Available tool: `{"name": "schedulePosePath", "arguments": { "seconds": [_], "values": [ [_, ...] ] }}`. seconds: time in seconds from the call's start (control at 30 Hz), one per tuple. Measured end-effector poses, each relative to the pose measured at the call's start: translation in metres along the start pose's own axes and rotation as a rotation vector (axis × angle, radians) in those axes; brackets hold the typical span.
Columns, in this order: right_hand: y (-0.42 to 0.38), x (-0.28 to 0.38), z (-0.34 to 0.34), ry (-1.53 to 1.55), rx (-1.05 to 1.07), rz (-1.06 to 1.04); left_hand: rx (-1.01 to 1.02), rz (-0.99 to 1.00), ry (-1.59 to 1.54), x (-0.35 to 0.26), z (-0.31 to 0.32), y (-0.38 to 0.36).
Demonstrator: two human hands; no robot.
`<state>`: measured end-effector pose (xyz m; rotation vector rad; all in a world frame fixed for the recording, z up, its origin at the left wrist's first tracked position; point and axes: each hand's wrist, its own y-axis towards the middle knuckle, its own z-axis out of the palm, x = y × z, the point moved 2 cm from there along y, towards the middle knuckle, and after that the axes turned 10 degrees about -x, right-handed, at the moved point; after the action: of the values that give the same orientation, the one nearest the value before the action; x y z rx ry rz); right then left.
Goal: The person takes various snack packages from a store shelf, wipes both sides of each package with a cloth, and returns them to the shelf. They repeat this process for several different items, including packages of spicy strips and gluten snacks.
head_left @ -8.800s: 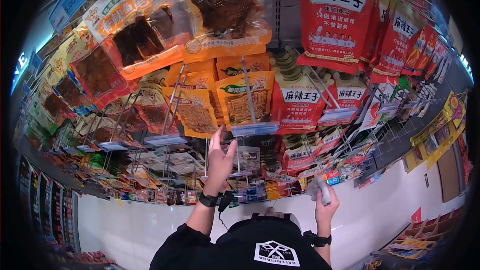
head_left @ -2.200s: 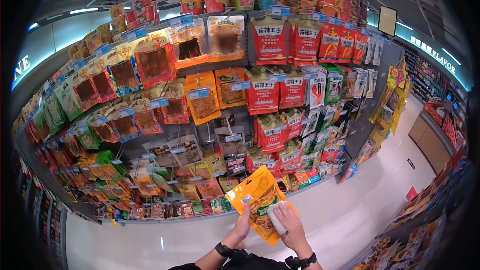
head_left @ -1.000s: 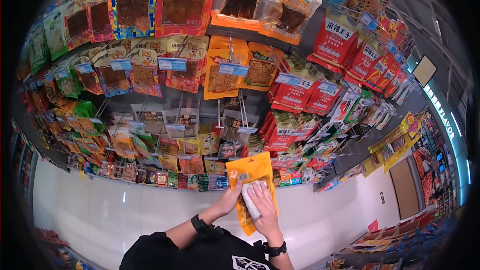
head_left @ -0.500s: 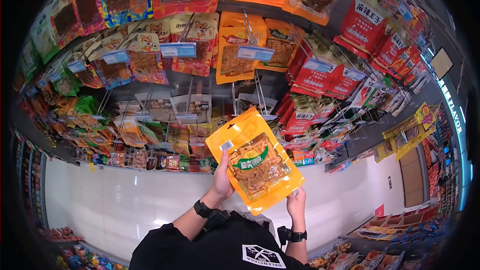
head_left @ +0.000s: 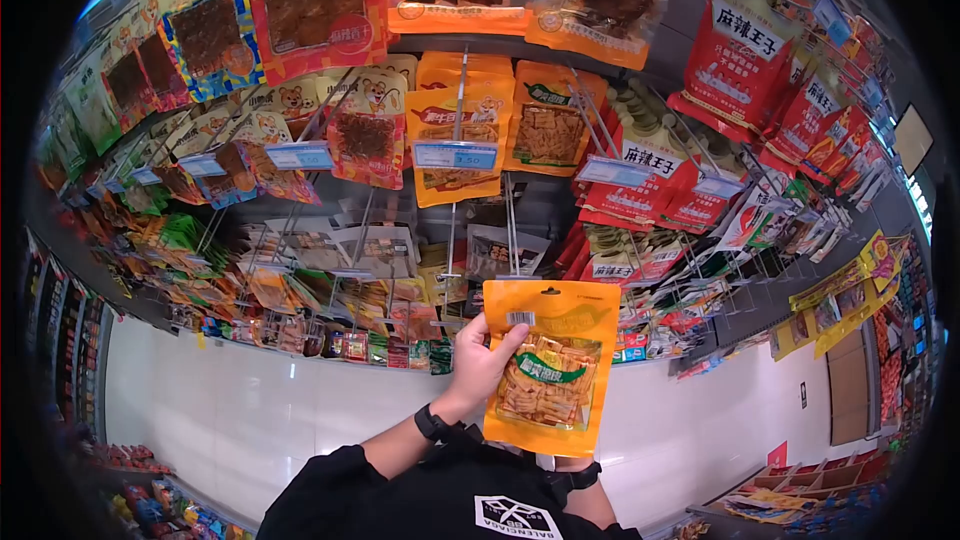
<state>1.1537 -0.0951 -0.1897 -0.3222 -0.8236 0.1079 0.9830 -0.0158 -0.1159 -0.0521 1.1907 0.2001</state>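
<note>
An orange snack bag [head_left: 552, 410] with a clear window, a green chilli-shaped label and a hang hole hangs upright before my chest. My left hand [head_left: 482, 365] grips its left edge, thumb lying across the front near the barcode. Only a strip of my right hand [head_left: 574, 463] shows under the bag's bottom edge; its fingers are hidden behind the bag. A similar orange bag [head_left: 550, 130] hangs on the rack above, beside other orange bags [head_left: 458, 110] behind a price tag [head_left: 460, 156].
Red snack bags [head_left: 640, 175] hang on hooks to the right, and bags with a bear picture [head_left: 368, 130] to the left. Metal hooks [head_left: 511, 225] jut out toward me. White tiled floor [head_left: 260, 400] runs below the rack. Low shelves with packets [head_left: 790, 490] stand at lower right.
The bag has turned from tilted to nearly upright and moved right and slightly down in view. My right hand went from its lower right corner to behind its bottom. The rack appears lower.
</note>
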Motion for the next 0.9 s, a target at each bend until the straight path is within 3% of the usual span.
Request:
{"name": "schedulePosePath", "arguments": {
  "seconds": [0.2,0.47,0.53,0.57,0.63,0.67,0.77,0.9],
  "values": [
    [0.042,0.056,0.015,0.18,0.13,0.111,-0.061,0.273,0.275,-0.005,0.057,0.05],
    [0.077,0.105,0.017,0.391,0.316,0.231,-0.082,0.208,0.232,0.031,0.099,0.09],
    [0.089,0.117,0.019,0.445,0.374,0.255,-0.075,-0.027,-0.12,0.038,0.108,0.096],
    [0.1,0.118,0.012,0.448,0.377,0.261,-0.08,-0.025,-0.115,0.039,0.109,0.099],
    [0.118,0.113,0.0,0.519,0.407,0.556,0.008,-0.074,-0.104,0.04,0.11,0.102],
    [0.121,0.114,0.0,0.698,0.463,0.689,0.003,-0.074,-0.1,0.041,0.111,0.105],
    [0.131,0.124,-0.001,0.65,0.583,0.781,0.108,-0.035,-0.098,0.038,0.116,0.115],
    [0.138,0.114,-0.003,0.481,0.387,0.569,0.212,-0.181,-0.238,0.029,0.124,0.126]
  ]
}}
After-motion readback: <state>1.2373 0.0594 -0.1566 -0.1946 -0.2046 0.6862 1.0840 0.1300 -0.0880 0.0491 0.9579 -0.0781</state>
